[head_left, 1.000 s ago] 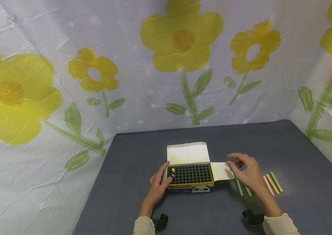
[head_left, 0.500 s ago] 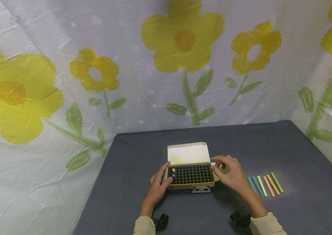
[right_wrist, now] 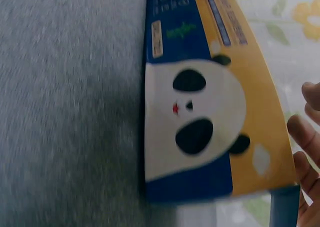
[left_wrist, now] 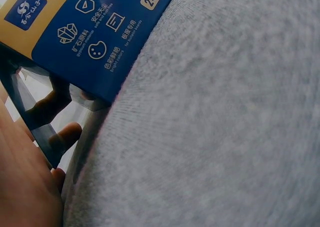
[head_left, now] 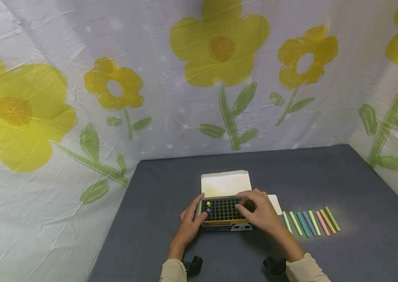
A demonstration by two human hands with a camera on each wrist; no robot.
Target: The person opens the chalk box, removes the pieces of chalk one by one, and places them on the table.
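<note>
Box: an open chalk box point(head_left: 228, 213) sits near the middle of the grey bench point(head_left: 326, 176), its lid flap point(head_left: 225, 183) standing up at the far side and a white side flap point(head_left: 275, 203) lying flat to the right.
Box insides: a black grid of holes fills the box; a yellow chalk point(head_left: 208, 204) and a blue chalk point(head_left: 207, 210) stand in holes at the left end. The right part of the grid is hidden by the right hand.
Left hand: the left hand point(head_left: 189, 224) rests against the left end of the box, thumb along the top edge, fingers loosely straight; how the fingers lie behind the box is hidden.
Right hand: the right hand point(head_left: 257, 211) lies over the right part of the grid with fingers bent downward. Whether it pinches a chalk cannot be told, as the fingertips hide what is under them.
Loose chalks: a row of chalk sticks point(head_left: 311, 223) lies on the bench just right of the box, green, blue, pink and yellow, side by side.
Left wrist view: the blue and yellow box front point(left_wrist: 95, 32) is cut off at the top; part of the palm point(left_wrist: 25, 187) shows at the lower left.
Right wrist view: blurred; the panda face point(right_wrist: 195, 122) on the box front and a few fingertips point(right_wrist: 305, 137) at the right edge.
Backdrop: a white sheet with yellow flowers point(head_left: 220, 43) hangs behind the bench.
</note>
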